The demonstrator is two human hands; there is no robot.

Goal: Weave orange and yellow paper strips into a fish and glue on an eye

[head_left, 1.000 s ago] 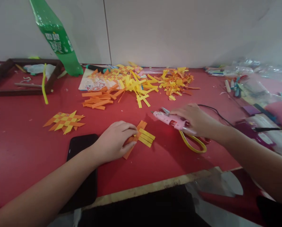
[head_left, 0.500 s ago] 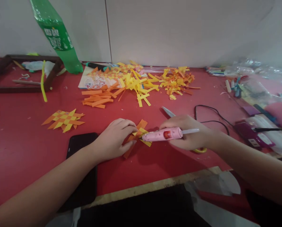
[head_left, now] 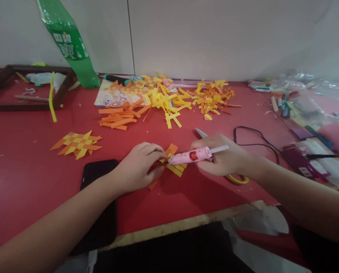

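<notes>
My right hand point(head_left: 219, 155) is wrapped round a pink hot glue gun point(head_left: 188, 156), with a clear glue stick point(head_left: 219, 148) poking out of its back end. The nozzle points left at a woven piece of orange and yellow paper strips point(head_left: 175, 169). Whether the tip touches the paper I cannot tell. My left hand point(head_left: 142, 165) holds that piece by its left side against the table, fingers and thumb closed on it. Scissors point(head_left: 239, 179) with yellow handles lie partly hidden under my right hand. A finished-looking woven paper fish point(head_left: 77, 144) rests at the left.
A black phone point(head_left: 101, 216) lies under my left forearm. Piles of yellow strips point(head_left: 165, 99), orange strips point(head_left: 118, 118) and paper scraps point(head_left: 213, 96) are at the back. A green bottle point(head_left: 72, 49) stands behind, beside a dark frame point(head_left: 38, 107). A black cord point(head_left: 257, 131) loops at the right.
My right hand and the glue gun have moved slightly left and up, and the nozzle is now closer to my left fingers. The left hand has stayed in place.
</notes>
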